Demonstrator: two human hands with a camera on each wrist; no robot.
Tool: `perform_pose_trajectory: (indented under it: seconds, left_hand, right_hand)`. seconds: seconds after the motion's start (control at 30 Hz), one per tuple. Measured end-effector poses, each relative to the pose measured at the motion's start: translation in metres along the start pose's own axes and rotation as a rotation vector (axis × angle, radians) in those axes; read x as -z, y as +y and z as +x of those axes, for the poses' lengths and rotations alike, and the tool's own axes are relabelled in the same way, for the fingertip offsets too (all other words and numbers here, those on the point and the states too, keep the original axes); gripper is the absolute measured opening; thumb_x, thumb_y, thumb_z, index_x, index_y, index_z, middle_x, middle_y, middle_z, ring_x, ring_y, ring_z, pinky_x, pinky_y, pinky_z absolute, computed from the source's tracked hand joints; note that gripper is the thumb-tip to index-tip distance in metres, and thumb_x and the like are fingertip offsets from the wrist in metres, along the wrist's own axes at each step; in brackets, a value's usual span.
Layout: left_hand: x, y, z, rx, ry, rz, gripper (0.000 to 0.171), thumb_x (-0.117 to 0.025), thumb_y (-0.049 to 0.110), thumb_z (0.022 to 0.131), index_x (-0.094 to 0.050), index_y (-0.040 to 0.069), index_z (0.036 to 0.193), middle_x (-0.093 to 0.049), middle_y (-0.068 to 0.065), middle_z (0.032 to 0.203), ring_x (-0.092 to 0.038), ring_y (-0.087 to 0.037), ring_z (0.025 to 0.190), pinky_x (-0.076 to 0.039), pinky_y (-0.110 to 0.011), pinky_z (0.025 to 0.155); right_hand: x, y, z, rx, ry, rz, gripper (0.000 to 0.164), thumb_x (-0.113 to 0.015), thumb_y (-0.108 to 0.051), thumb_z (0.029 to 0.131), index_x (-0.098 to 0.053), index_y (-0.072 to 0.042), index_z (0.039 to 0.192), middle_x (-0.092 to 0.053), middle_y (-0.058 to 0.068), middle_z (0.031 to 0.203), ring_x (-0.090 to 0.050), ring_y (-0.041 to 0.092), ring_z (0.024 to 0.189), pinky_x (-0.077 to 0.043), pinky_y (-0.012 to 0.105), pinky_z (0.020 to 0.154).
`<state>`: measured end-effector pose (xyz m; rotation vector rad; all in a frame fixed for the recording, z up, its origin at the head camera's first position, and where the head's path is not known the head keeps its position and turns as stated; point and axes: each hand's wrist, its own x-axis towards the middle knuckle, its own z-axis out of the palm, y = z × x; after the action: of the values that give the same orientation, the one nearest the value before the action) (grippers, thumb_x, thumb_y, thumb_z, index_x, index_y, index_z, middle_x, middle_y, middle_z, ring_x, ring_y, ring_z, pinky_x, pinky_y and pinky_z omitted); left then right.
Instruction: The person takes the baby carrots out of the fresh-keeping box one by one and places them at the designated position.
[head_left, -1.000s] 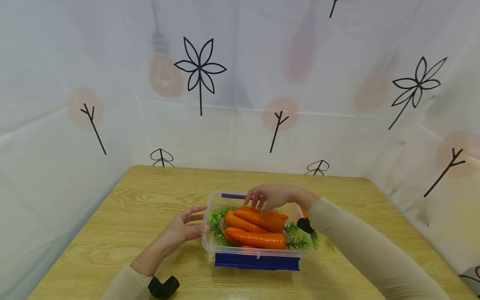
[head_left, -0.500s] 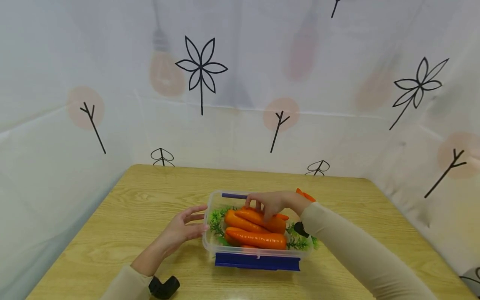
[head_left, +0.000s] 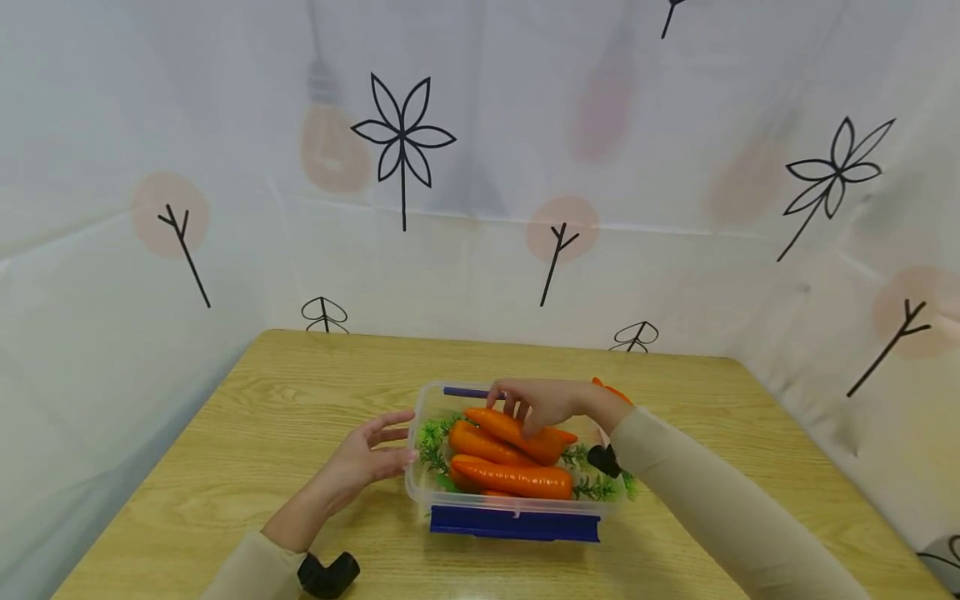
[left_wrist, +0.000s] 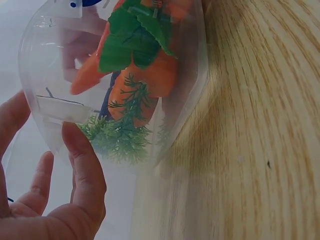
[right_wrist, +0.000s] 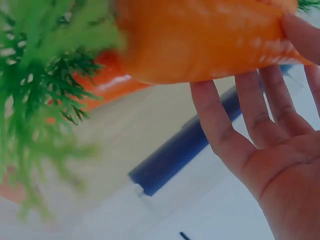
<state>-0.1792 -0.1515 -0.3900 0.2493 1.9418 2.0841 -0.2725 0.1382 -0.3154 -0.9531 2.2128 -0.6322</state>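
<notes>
A clear plastic food container with blue latches stands on the table, holding several orange toy carrots and green leafy sprigs. My right hand is over it and grips the topmost carrot, thumb on one side and fingers on the other. The right wrist view shows the same carrot close up, its leafy top at the left. Against the container's left end lies my left hand, its fingers spread. In the left wrist view the thumb touches the clear wall. Lower carrots are partly hidden.
More orange tips show behind my right wrist, mostly hidden. The wooden table reaches back to a white printed curtain. A blue latch hangs down at the container's near side.
My right hand has come down onto the top carrot and taken hold of it. The carrot has turned slightly, its tip shifting left and up. My left hand has stayed in place.
</notes>
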Motion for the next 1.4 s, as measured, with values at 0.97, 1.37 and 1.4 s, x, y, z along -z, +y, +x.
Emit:
perform_pose_trajectory:
  seconds: [0.97, 1.37, 1.4]
  left_hand:
    - [-0.002, 0.003, 0.000, 0.021, 0.014, 0.007, 0.067, -0.071, 0.012, 0.083, -0.037, 0.003, 0.141, -0.035, -0.027, 0.136, -0.056, -0.028, 0.106, -0.050, -0.038, 0.084]
    - [-0.002, 0.003, 0.001, 0.020, 0.018, 0.013, 0.067, -0.071, 0.012, 0.083, -0.037, 0.003, 0.140, -0.036, -0.027, 0.136, -0.055, -0.028, 0.106, -0.050, -0.039, 0.085]
    - [-0.002, 0.003, 0.000, 0.021, 0.019, 0.014, 0.067, -0.071, 0.012, 0.083, -0.037, 0.003, 0.140, -0.036, -0.027, 0.136, -0.055, -0.028, 0.106, -0.050, -0.039, 0.085]
  right_hand:
    - [0.009, -0.001, -0.050, 0.288, 0.528, 0.197, 0.061, -0.066, -0.002, 0.086, -0.035, -0.016, 0.137, -0.050, 0.016, 0.116, -0.055, 0.031, 0.103, -0.053, 0.037, 0.079]
    - [0.015, 0.006, -0.068, 0.288, 0.690, 0.227, 0.065, -0.068, 0.000, 0.083, -0.035, -0.013, 0.138, -0.052, 0.017, 0.114, -0.055, 0.032, 0.102, -0.053, 0.036, 0.079]
    - [0.016, 0.006, -0.070, 0.291, 0.704, 0.228, 0.065, -0.068, 0.001, 0.083, -0.035, -0.012, 0.138, -0.052, 0.018, 0.114, -0.055, 0.032, 0.101, -0.053, 0.036, 0.078]
